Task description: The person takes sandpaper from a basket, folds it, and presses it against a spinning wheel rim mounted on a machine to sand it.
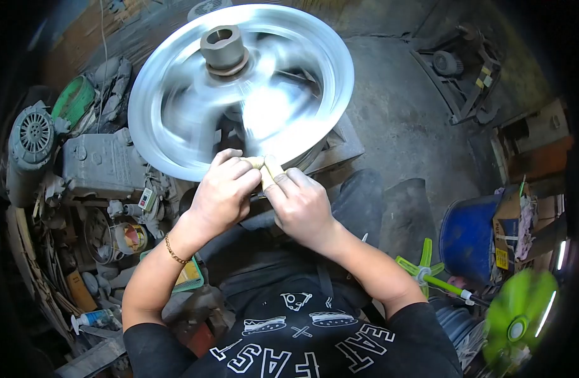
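A silver metal wheel (149,135) fills the upper middle, its spokes smeared by spinning. A thick brown nut-like collar (224,49) stands at its hub. At the wheel's near rim, my left hand (223,192) is closed, fingers curled and pressed together. My right hand (302,208) is closed beside it, its fingertips meeting those of the left. Yellowish wrapping (272,169) covers some fingers. Whatever is pinched between the hands and the rim is hidden.
On the left stand a dusty motor (34,135), a grey metal box (103,162) and a green basin (73,101). To the right are a blue drum (469,236) and a spinning green fan (519,321). A metal frame with a motor (448,63) sits farther back.
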A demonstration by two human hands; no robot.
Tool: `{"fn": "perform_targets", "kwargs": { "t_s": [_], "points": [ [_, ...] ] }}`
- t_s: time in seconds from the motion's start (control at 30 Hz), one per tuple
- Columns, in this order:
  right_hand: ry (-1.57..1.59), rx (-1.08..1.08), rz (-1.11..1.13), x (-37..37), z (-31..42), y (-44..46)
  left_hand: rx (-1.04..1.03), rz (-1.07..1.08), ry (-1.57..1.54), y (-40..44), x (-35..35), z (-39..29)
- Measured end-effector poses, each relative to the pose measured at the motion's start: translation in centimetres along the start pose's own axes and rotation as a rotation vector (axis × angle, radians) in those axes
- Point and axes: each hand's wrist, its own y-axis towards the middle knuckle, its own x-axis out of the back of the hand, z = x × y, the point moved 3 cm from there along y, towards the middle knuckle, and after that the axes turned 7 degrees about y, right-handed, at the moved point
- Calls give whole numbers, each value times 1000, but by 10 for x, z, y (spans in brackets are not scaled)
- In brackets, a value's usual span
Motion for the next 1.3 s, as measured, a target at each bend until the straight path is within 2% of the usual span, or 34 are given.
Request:
{"fn": "perform_targets", "kwargs": {
  "t_s": [0.33,0.47,0.53,0.6,0.67,0.73,0.8,0.9,1.0,1.07,1.13,1.17,1.2,1.27,1.3],
  "points": [
    [22,1,-23,3,-9,7,112,77,-71,9,-1,3],
    [-46,-50,-19,9,-14,-2,78,-28,-76,21,-12,-5],
    [-76,-88,-14,12,-18,-7,90,-2,-91,27,-21,-8],
    [-110,-92,-73,19,-23,-12,28,-38,-79,37,-27,-13],
    [-83,-117,-29,21,-30,-22,-43,-90,-25,43,-35,-20],
    [-139,-113,-96,19,-36,-29,-93,-24,66,48,-37,-26],
    [-129,-141,-98,15,-41,-33,-110,-53,90,54,-41,-27],
    [-118,-147,-256,11,-51,-38,-129,-29,87,60,-49,-29],
    [-88,-227,-256,18,-66,-44,-195,50,211,76,-59,-33],
    [21,-334,-256,34,-73,-49,-230,6,187,87,-55,-34],
    [672,-695,-406,50,-76,-47,-130,-116,54,94,-37,-38],
    [1097,-902,-431,59,-73,-47,47,-92,-111,93,-24,-35],
    [1245,-910,-431,63,-74,-46,125,-174,-229,91,-13,-33],
    [1502,-903,-417,67,-66,-37,490,-144,-790,75,-10,-27],
    [1508,-901,-402,66,-62,-33,551,-75,-965,69,-12,-26]
  ]
}}
